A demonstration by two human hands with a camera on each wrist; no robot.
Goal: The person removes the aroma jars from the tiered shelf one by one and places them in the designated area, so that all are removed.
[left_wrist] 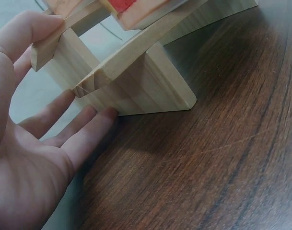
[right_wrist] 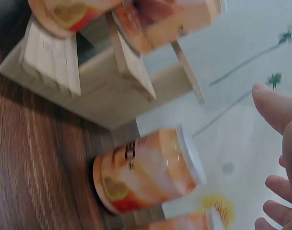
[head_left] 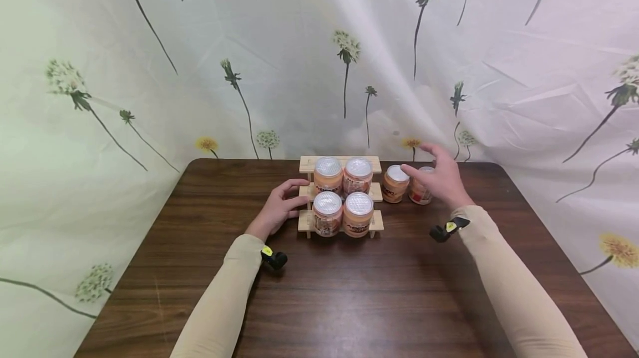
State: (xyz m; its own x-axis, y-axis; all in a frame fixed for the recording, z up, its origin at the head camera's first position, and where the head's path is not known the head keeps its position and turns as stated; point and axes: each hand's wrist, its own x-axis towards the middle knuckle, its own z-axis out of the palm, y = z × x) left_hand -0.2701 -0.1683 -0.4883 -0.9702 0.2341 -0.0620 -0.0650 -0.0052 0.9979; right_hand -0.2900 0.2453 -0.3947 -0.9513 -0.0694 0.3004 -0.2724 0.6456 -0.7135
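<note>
A three-tier wooden rack stands near the back of the table, with several orange-labelled jars with silvery lids on its steps. Two are a front jar and an upper jar. At the rack's left side is my left hand; its extended fingers touch the plank end and side panel in the left wrist view. On the table right of the rack stand a jar and a second jar, partly covered by my right hand. That hand hovers with thumb and fingers spread, holding nothing.
The dark wood-grain table reaches back to a pale curtain printed with dandelions. Each wrist carries a strap with a small black camera, such as the right camera.
</note>
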